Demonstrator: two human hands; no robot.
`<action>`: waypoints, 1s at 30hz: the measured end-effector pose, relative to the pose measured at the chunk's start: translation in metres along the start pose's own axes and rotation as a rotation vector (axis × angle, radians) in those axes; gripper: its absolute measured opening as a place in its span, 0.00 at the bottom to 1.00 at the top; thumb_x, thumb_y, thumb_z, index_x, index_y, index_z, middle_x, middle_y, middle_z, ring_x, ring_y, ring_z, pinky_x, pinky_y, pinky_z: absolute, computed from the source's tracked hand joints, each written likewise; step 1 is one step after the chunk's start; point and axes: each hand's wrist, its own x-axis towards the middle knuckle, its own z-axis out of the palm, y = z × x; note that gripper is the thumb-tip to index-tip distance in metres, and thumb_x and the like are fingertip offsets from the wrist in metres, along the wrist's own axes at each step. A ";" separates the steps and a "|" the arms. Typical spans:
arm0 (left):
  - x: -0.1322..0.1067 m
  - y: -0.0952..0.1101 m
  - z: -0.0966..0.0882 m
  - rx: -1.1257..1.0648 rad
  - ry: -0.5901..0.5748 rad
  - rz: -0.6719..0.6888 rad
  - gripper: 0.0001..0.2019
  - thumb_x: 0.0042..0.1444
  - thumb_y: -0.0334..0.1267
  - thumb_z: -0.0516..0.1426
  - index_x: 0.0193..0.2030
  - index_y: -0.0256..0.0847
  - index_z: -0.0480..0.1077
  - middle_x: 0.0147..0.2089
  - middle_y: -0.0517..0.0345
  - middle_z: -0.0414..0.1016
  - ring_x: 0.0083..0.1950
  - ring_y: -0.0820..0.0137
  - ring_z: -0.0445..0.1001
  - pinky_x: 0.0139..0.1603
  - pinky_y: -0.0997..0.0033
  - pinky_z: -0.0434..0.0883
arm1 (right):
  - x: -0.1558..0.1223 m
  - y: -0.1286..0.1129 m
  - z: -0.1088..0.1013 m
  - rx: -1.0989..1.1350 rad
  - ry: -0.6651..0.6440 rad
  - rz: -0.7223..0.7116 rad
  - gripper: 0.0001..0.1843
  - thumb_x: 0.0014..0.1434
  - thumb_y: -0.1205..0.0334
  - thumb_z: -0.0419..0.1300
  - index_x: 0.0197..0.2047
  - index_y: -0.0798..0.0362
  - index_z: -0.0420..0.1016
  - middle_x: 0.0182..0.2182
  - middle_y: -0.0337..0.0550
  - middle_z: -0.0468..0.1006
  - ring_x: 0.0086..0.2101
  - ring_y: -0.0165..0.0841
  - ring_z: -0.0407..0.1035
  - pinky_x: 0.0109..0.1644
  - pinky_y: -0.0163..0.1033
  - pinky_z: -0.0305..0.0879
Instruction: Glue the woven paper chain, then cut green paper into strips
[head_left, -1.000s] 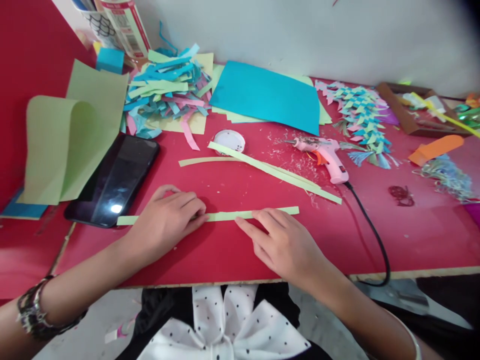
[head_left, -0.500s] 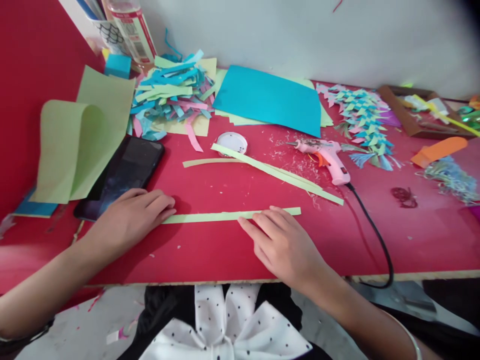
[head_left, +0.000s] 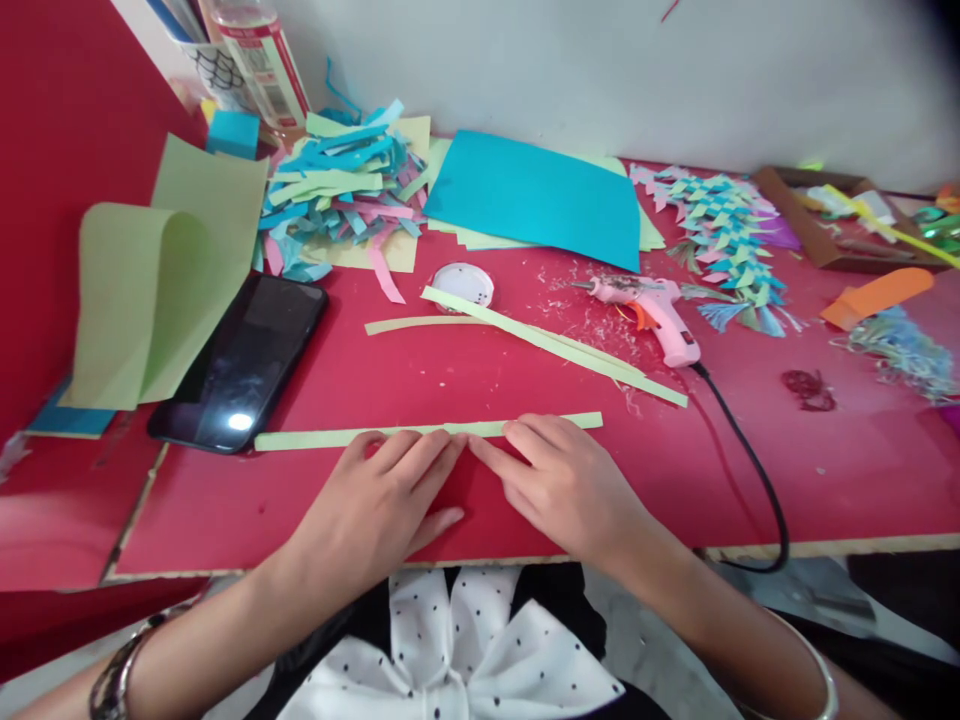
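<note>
A light green paper strip [head_left: 292, 440] lies sideways on the red tabletop near its front edge. My left hand [head_left: 382, 500] rests over the strip's middle, fingertips pressing its lower edge and the thumb held apart. Beside it, my right hand [head_left: 562, 480] lies with fingers stretched out on the strip's right part. The two index fingertips almost meet. Neither hand is wrapped around the paper. Just beyond, another green strip [head_left: 555, 345] lies slanted, its left end over a round white lid [head_left: 465, 283]. A thinner strip [head_left: 397, 325] lies beneath it.
A black phone [head_left: 255, 350] and a curled green sheet [head_left: 120, 300] are at left. Behind are a pile of cut strips [head_left: 341, 185] and a blue sheet [head_left: 536, 200]. A pink glue gun [head_left: 660, 310] with a black cord, a woven paper piece [head_left: 731, 240] and a brown tray [head_left: 814, 245] are at right.
My left hand has moved right from the strip's left end to its middle, beside my right hand. The strip's left end now shows. My right hand has hardly moved.
</note>
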 end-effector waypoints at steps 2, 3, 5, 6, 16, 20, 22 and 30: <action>0.000 0.000 0.000 0.018 0.007 -0.035 0.19 0.55 0.45 0.52 0.50 0.36 0.66 0.45 0.51 0.70 0.40 0.62 0.68 0.38 0.61 0.65 | -0.002 0.002 0.000 0.039 0.018 0.001 0.18 0.57 0.71 0.49 0.49 0.55 0.71 0.33 0.45 0.73 0.36 0.34 0.64 0.41 0.39 0.62; -0.001 -0.001 -0.001 0.020 0.002 -0.037 0.19 0.55 0.45 0.52 0.50 0.37 0.66 0.44 0.52 0.71 0.39 0.62 0.68 0.37 0.61 0.64 | -0.003 0.004 0.000 0.055 0.028 0.005 0.18 0.57 0.71 0.49 0.48 0.55 0.71 0.33 0.46 0.73 0.36 0.34 0.64 0.41 0.39 0.63; -0.002 -0.003 -0.001 0.019 -0.005 -0.034 0.20 0.54 0.46 0.53 0.50 0.38 0.66 0.42 0.54 0.71 0.38 0.63 0.67 0.37 0.60 0.64 | -0.006 0.006 -0.001 0.080 0.048 0.033 0.17 0.56 0.71 0.49 0.47 0.56 0.72 0.34 0.46 0.74 0.37 0.34 0.65 0.41 0.39 0.63; -0.003 -0.004 -0.001 0.018 -0.006 -0.033 0.20 0.54 0.47 0.53 0.50 0.38 0.66 0.42 0.54 0.71 0.39 0.63 0.67 0.38 0.60 0.64 | -0.008 0.008 -0.001 0.091 0.061 0.052 0.17 0.56 0.71 0.49 0.47 0.55 0.73 0.35 0.46 0.74 0.37 0.34 0.65 0.41 0.39 0.64; -0.005 -0.016 0.000 -0.046 -0.030 0.028 0.20 0.57 0.47 0.49 0.53 0.39 0.63 0.46 0.52 0.70 0.40 0.64 0.67 0.41 0.62 0.63 | -0.040 0.031 -0.001 0.175 0.165 0.232 0.17 0.51 0.73 0.52 0.42 0.55 0.75 0.35 0.46 0.74 0.38 0.34 0.66 0.42 0.40 0.67; -0.006 -0.023 0.000 -0.061 -0.057 0.055 0.20 0.58 0.47 0.48 0.53 0.39 0.63 0.47 0.51 0.70 0.40 0.64 0.68 0.40 0.62 0.65 | -0.054 0.039 -0.001 0.150 0.201 0.300 0.17 0.50 0.73 0.53 0.42 0.54 0.75 0.35 0.46 0.73 0.38 0.34 0.67 0.43 0.41 0.67; -0.009 -0.029 0.000 -0.070 -0.044 0.047 0.20 0.58 0.46 0.47 0.53 0.40 0.64 0.45 0.51 0.70 0.39 0.65 0.68 0.39 0.64 0.66 | -0.060 0.042 -0.001 0.142 0.211 0.329 0.17 0.51 0.72 0.52 0.42 0.53 0.74 0.36 0.46 0.73 0.39 0.35 0.67 0.44 0.42 0.67; -0.038 -0.060 -0.008 -0.113 0.043 0.024 0.14 0.62 0.37 0.43 0.44 0.46 0.69 0.45 0.59 0.73 0.41 0.69 0.72 0.41 0.66 0.65 | -0.063 0.046 -0.004 0.112 0.196 0.369 0.14 0.53 0.71 0.52 0.39 0.54 0.75 0.35 0.46 0.73 0.38 0.35 0.67 0.43 0.41 0.67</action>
